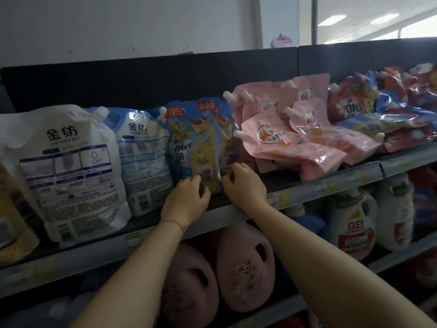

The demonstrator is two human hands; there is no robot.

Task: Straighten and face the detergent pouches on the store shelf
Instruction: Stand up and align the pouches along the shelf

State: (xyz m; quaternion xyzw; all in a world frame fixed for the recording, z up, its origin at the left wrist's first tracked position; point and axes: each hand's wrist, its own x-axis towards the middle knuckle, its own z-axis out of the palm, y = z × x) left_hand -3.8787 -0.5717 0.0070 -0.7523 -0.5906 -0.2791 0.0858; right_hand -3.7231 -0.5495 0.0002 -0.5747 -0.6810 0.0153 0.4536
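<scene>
Head view: left hand [189, 195] and right hand [243, 185], fingers curled, seemingly pinch the upright blue pouches [203, 143], spouts up

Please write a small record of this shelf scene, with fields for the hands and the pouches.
left hand: grips blue and yellow pouches near their base
right hand: grips same pouches, right lower edge
blue and yellow pouches: upright
pink pouches: toppled, lying to the right
white pouches: upright, to the left
below: pink jugs
</scene>
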